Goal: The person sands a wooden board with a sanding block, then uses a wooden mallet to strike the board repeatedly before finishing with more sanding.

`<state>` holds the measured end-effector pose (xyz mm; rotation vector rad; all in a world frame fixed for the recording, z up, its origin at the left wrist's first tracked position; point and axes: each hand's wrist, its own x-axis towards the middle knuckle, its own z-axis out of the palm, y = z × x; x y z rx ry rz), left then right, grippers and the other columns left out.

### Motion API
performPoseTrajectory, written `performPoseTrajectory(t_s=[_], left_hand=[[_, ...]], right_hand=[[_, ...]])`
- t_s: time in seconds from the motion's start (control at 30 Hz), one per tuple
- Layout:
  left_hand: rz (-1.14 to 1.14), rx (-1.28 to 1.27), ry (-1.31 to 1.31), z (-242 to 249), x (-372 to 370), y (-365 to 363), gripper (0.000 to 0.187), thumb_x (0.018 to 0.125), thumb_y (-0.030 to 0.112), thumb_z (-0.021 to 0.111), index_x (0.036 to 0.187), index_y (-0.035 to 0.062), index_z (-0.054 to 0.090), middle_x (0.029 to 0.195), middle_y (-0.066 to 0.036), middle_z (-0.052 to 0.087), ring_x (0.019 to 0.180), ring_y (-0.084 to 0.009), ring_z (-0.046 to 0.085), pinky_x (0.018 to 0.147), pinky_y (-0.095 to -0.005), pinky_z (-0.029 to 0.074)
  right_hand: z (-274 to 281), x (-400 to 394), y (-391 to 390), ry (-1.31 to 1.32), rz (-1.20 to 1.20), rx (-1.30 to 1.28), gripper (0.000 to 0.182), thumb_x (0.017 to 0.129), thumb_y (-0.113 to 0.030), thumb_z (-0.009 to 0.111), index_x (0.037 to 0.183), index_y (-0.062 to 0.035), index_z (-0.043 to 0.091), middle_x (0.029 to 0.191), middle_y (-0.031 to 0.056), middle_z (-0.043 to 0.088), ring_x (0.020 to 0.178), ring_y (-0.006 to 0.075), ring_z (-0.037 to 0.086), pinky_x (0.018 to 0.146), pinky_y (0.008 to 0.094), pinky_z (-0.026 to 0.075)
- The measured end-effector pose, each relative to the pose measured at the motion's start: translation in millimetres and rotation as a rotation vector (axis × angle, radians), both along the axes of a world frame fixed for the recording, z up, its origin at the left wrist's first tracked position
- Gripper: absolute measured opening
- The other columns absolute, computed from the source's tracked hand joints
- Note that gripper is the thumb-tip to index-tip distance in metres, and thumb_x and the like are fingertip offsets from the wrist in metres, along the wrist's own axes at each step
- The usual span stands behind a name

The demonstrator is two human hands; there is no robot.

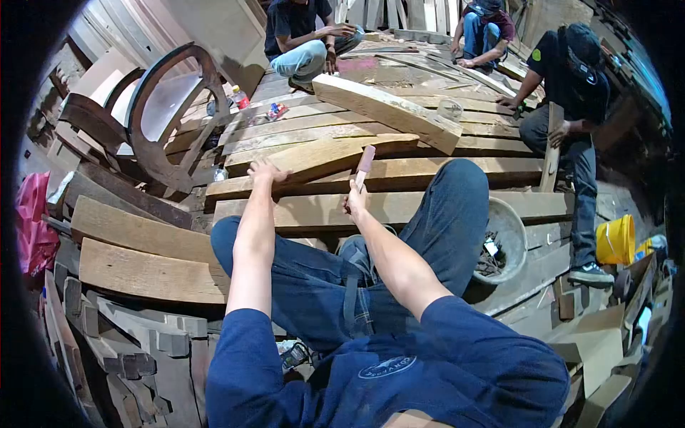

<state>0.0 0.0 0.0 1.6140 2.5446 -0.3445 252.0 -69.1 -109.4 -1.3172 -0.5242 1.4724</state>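
My left hand (pixel 265 172) lies with its fingers spread on the left part of a curved wooden piece (pixel 321 158), pressing on it rather than gripping. My right hand (pixel 354 201) is closed around the lower end of a short flat stick-like tool (pixel 364 167). Its upper end is purplish brown and its lower part paler; I cannot make out its exact kind. The tool points up and away from me, in front of the curved piece. A straight plank (pixel 307 211) runs across just beneath my right hand, in front of my knees.
A thick beam (pixel 389 110) lies diagonally beyond the curved piece. At right are a bucket of dark scraps (pixel 517 246), a yellow bucket (pixel 615 240) and a seated person (pixel 571 93). Two more people crouch at the back. An arched wooden frame (pixel 135 107) stands left; curved boards (pixel 150 274) lie nearer.
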Motion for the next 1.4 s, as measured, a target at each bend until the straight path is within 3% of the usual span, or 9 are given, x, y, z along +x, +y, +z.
performPoseTrajectory(t_s=[0.23,0.43,0.67,0.7,0.8,1.03,1.13,1.27,1.4], left_hand=[[-0.507,-0.001,0.143,-24,35,14,0.148,0.046,0.065,0.088,0.155,0.0020,0.010,0.162,-0.021,0.013,0.150,-0.0362,0.014,0.120,-0.0510,0.018],[-0.575,0.324,0.199,-79,18,61,0.141,0.027,0.049,0.095,0.144,-0.0016,0.035,0.137,-0.025,0.049,0.133,-0.0377,0.044,0.113,-0.0514,0.031],[-0.624,0.131,0.140,-31,25,49,0.113,0.043,0.052,0.093,0.131,-0.0037,0.052,0.141,-0.021,0.049,0.124,-0.0345,0.053,0.110,-0.0476,0.038],[-0.622,0.032,0.099,-37,18,62,0.103,0.046,0.051,0.092,0.127,0.0007,0.055,0.128,-0.021,0.057,0.116,-0.0327,0.057,0.103,-0.0455,0.043],[-0.521,-0.269,-0.271,10,18,52,0.080,0.052,0.048,0.090,0.115,0.0074,0.062,0.104,-0.018,0.069,0.094,-0.0288,0.064,0.087,-0.0412,0.052],[-0.386,-0.168,-0.501,23,-16,48,0.066,0.061,0.041,0.089,0.117,0.0149,0.067,0.100,-0.011,0.072,0.087,-0.0237,0.069,0.077,-0.0385,0.055],[-0.444,-0.015,-0.468,11,-22,54,0.045,0.070,0.031,0.086,0.109,0.0124,0.073,0.085,-0.011,0.073,0.079,-0.0224,0.071,0.069,-0.0390,0.057],[-0.578,0.278,-0.324,-4,-27,68,0.021,0.077,0.030,0.079,0.086,0.0107,0.077,0.071,-0.007,0.073,0.065,-0.0196,0.071,0.065,-0.0348,0.057],[-0.481,0.534,-0.102,-12,-1,49,0.023,0.085,0.028,0.070,0.101,0.0123,0.072,0.094,-0.011,0.073,0.093,-0.0277,0.069,0.090,-0.0459,0.049]], right_hand=[[-10,2,6,-0.056,-0.027,0.005,0.035,0.097,-0.044,0.055,0.120,-0.0176,0.051,0.058,0.0029,0.048,0.039,0.0157,0.047,0.031,0.0315,0.036],[-13,22,4,-0.177,-0.013,0.021,0.028,0.096,-0.043,0.056,0.103,-0.0158,0.053,0.052,-0.0005,0.043,0.037,0.0128,0.044,0.031,0.0298,0.030],[-6,28,6,-0.409,-0.314,-0.011,0.038,0.097,-0.043,0.055,0.109,-0.0099,0.069,0.062,0.0060,0.060,0.049,0.0181,0.058,0.046,0.0360,0.045],[-7,29,8,-0.646,-0.361,0.022,0.045,0.097,-0.045,0.053,0.114,-0.0063,0.067,0.076,0.0122,0.068,0.067,0.0254,0.065,0.064,0.0410,0.050],[5,37,18,-0.370,-0.416,-0.044,0.043,0.096,-0.045,0.053,0.114,-0.0071,0.065,0.104,0.0207,0.069,0.096,0.0407,0.064,0.085,0.0474,0.047],[21,52,43,-0.297,-0.469,-0.058,0.051,0.095,-0.049,0.053,0.117,-0.0049,0.065,0.106,0.0221,0.069,0.103,0.0417,0.063,0.087,0.0482,0.047],[-16,48,62,-0.289,-0.668,0.052,0.036,0.096,-0.041,0.058,0.105,-0.0074,0.067,0.061,0.0055,0.055,0.039,0.0154,0.047,0.036,0.0322,0.036],[-14,42,56,-0.400,-0.597,0.157,0.038,0.096,-0.041,0.057,0.107,-0.0065,0.066,0.060,0.0047,0.053,0.039,0.0143,0.046,0.036,0.0313,0.036],[-19,42,61,-0.289,-0.493,0.049,0.036,0.097,-0.043,0.055,0.110,-0.0100,0.064,0.059,0.0019,0.053,0.041,0.0136,0.048,0.037,0.0316,0.037]])
